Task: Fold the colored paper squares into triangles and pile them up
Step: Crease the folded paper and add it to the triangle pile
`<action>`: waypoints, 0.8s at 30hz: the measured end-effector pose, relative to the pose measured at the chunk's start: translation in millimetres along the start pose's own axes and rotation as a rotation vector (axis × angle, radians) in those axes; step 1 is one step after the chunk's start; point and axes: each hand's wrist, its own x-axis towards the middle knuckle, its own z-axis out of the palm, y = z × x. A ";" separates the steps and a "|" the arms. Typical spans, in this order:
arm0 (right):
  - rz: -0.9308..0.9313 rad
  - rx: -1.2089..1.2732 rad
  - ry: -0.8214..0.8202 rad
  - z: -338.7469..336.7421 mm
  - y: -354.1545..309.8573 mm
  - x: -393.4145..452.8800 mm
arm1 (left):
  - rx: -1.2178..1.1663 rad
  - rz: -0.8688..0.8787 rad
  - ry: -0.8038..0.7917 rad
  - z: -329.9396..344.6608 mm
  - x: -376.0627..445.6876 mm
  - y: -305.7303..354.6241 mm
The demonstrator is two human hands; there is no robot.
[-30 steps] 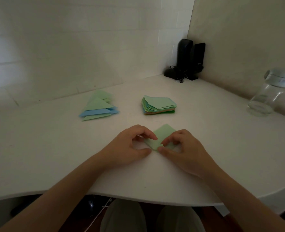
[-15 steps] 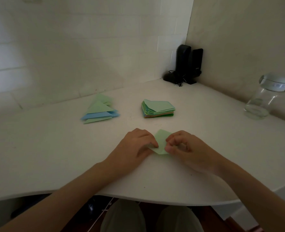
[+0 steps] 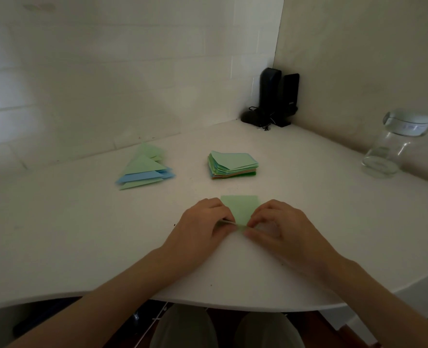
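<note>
Green paper square (image 3: 240, 207) lies flat on the white table (image 3: 57, 234) before me, its near edge pinched by both my left hand (image 3: 203, 227) and my right hand (image 3: 280, 227), fingers curled. Behind it sit two piles: folded green and blue triangles (image 3: 144, 169) at left, unfolded squares (image 3: 233, 165) at centre. One glass jar (image 3: 393, 144) stands far right, two black speakers (image 3: 278, 99) in the corner.

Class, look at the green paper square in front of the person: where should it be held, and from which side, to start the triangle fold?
Probably pinch the near edge of the green paper square, coming from the person's side. It lies flat, so only an edge lifts. The left hand and right hand already pinch there.
</note>
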 end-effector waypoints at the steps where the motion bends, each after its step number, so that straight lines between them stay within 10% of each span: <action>1: 0.003 -0.006 0.027 2.7 0.4 1.2 | -0.018 -0.016 0.002 0.0 1.2 0.5; 24: 0.360 0.124 0.109 5.7 1.5 17.4 | -0.117 -0.419 -0.250 -16.9 33.8 -6.8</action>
